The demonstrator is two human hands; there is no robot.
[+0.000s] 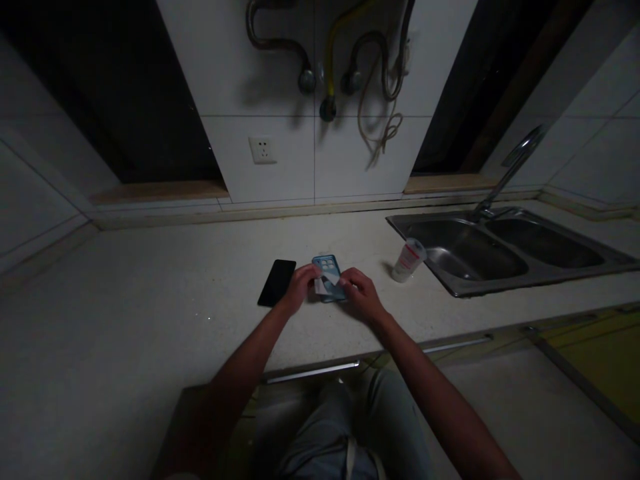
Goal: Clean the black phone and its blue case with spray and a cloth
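Note:
A blue phone case [327, 260] with a camera cutout lies on the white countertop [200, 280]. Over it, a small white piece of paper or film [324, 285] is held between both hands. My left hand [302, 283] is closed, pinching the white piece's left side. On the other side my right hand [361, 291] is closed too, its thumb and finger at the white piece's right edge, near the case. Just left of my left hand, a black phone [277, 283] lies flat. Dim light hides what the white piece is exactly.
A clear plastic cup [408, 260] with red print stands to the right, beside a double-bowl steel sink [450, 290] with a curved faucet [515, 163]. Behind are a tiled wall, a socket [262, 151] and hanging pipes [330, 60]. Cabinet handles [315, 371] line the front edge.

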